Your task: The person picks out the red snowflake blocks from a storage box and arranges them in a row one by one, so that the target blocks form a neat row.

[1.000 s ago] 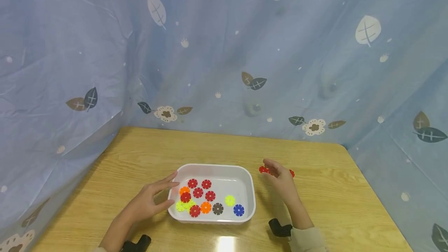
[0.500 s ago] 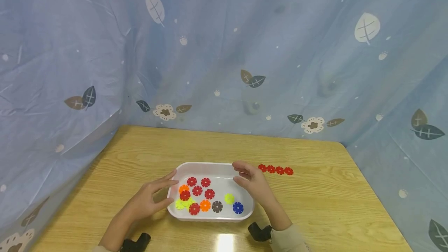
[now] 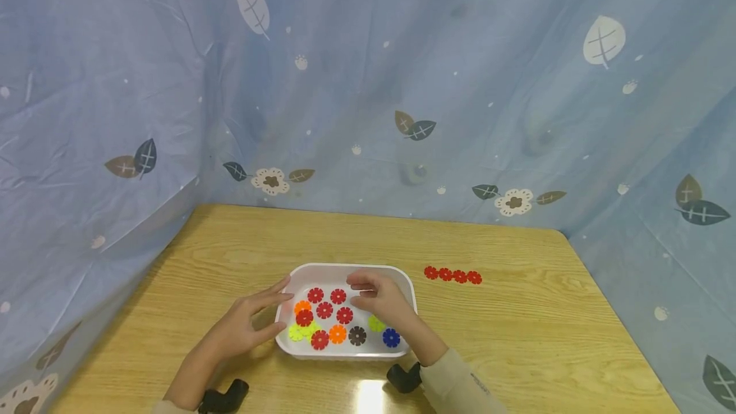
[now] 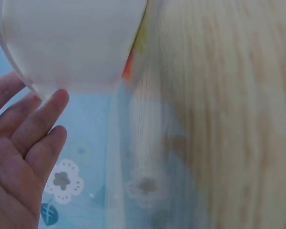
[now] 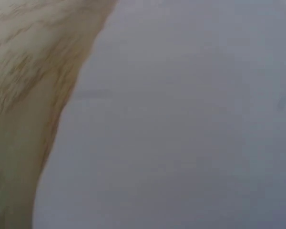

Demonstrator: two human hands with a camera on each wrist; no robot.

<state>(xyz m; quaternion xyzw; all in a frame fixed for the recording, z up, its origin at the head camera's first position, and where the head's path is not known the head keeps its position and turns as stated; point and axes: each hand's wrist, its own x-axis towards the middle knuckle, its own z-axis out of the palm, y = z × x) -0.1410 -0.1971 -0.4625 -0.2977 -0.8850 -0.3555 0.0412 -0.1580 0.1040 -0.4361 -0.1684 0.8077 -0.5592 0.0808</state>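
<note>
A white plastic tray [image 3: 402, 353] stands on the table with several notched, snowflake-shaped plastic discs in it. Most are red [image 3: 344, 315], bunched at the left with yellow ones and an orange disc [image 3: 337, 334]. A dark brown disc [image 3: 357, 336] and a blue disc [image 3: 391, 338] lie toward the front right. My left hand [image 3: 244, 328] rests with spread fingers against the tray's left end; the left wrist view shows fingers [image 4: 40, 121] at its outer wall. Over the tray's right half hovers my right hand [image 3: 388, 302], fingers loosely bent, no disc seen in them.
Right of the tray, a row of red discs [image 3: 452, 275] lies edge to edge on the wooden table [image 3: 517, 324]. A blue patterned cloth [image 3: 356, 82] hangs behind and along both sides. Black wrist mounts [image 3: 405, 377] sit below the hands.
My right hand has moved left, from over the row of red discs to above the tray. The row now shows whole. My left hand has stayed at the tray's left end.
</note>
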